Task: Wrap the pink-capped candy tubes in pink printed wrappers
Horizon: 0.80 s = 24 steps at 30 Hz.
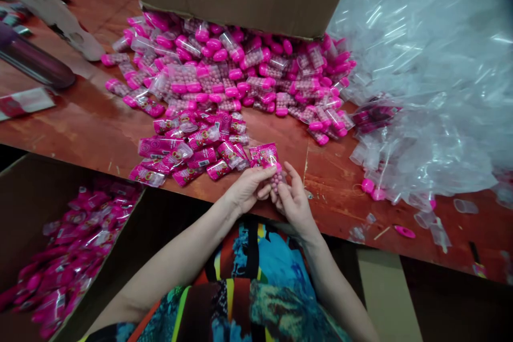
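Pinching a small clear tube of pink beads [275,183] between them, the two hands meet at the table's [336,184] near edge, in front of the torso. The left hand [251,186] grips it near its bright pink cap, thumb laid across; the right hand [294,203] closes its thumb on the beaded body, its index finger raised and apart. Holding both ends probably steadies so small a thing. A printed pink packet [263,154] shows just beyond the left thumb; whether it is held or merely lies there is hard to tell.

Both forearms angle inward from the lower corners, elbows wide, wrists near the table's edge. Filled packets [196,152] lie just beyond the left hand, and the loose tubes [240,77] are heaped farther back against a carton [248,0], seemingly to keep both within reach. An open box [24,192] of more packets sits lower, by the left arm.
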### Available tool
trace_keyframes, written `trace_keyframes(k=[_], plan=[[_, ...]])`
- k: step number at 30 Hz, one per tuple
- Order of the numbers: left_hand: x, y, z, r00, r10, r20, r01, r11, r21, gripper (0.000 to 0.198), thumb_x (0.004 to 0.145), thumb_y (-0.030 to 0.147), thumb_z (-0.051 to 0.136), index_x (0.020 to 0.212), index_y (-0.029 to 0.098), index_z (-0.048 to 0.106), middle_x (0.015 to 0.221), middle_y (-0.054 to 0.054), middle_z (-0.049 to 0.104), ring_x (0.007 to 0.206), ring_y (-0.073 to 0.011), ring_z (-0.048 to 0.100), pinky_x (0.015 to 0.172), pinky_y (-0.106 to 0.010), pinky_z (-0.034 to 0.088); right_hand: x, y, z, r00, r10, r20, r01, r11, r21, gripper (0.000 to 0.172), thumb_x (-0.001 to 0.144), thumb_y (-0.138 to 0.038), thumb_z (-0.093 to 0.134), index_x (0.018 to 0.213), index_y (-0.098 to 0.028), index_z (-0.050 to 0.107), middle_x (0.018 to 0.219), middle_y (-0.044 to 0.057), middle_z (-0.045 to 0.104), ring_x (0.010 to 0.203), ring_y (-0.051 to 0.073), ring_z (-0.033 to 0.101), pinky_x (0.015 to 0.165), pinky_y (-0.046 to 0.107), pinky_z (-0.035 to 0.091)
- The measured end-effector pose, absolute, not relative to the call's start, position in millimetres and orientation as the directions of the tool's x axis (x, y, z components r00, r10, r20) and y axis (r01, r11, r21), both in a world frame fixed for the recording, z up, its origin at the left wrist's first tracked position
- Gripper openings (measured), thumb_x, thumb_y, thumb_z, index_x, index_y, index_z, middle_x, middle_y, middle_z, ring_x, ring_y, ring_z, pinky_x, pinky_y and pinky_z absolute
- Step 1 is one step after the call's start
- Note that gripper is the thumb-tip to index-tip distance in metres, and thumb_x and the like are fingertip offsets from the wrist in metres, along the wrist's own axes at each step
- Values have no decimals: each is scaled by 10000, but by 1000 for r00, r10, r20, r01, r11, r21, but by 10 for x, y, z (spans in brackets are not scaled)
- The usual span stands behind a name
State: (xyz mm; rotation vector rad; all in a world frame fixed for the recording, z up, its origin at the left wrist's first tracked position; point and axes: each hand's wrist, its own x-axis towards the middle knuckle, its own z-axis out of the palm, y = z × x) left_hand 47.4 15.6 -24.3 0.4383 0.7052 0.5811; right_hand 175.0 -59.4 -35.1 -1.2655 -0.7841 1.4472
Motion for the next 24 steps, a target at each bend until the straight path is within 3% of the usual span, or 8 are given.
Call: trace_keyframes(k=[5, 9, 14, 18, 24], plan=[[471, 230, -204, 583, 644, -495, -383, 756, 531, 341, 913, 386, 633, 666, 152, 608, 383, 58, 397, 336, -55, 295, 422, -219, 242, 1784, -562, -303, 97, 953, -288, -205, -264, -943, 731, 946, -489, 611, 1552, -259, 272, 682, -54, 520, 545, 120, 437, 490, 238, 302], [510, 216, -224, 498, 701, -510, -405, 708, 578, 321, 859, 333, 719, 636, 155, 571, 376, 67, 390, 344, -45, 292, 418, -204, 237, 1778, -581, -341, 107, 962, -252, -152, -235, -960, 682, 962, -464, 584, 1545, -265, 290, 671, -58, 503, 560, 130, 440, 524, 252, 340], [586, 163, -264, 357, 752, -555, -472, 658, 587, 403, 808, 387, 794, 605, 168, 523, 383, 69, 399, 355, -41, 313, 412, -199, 236, 1719, -627, -431, 130, 973, -192, -61, -186, -981, 622, 978, -412, 571, 1533, -293, 314, 718, -49, 489, 654, 148, 495, 646, 289, 423], [580, 151, -266, 438, 703, -560, -458, 711, 535, 412, 834, 456, 765, 639, 159, 558, 413, 70, 411, 341, -29, 281, 394, -192, 199, 1700, -639, -418, 142, 970, -195, -78, -186, -980, 608, 986, -420, 557, 1532, -296, 320, 713, -44, 486, 638, 151, 484, 624, 293, 425], [523, 110, -305, 550, 654, -519, -393, 751, 531, 394, 898, 454, 694, 674, 138, 622, 388, 59, 402, 342, -48, 325, 408, -194, 243, 1671, -639, -374, 149, 957, -250, -181, -222, -958, 658, 964, -449, 590, 1541, -296, 313, 748, -31, 520, 571, 120, 441, 519, 247, 376]])
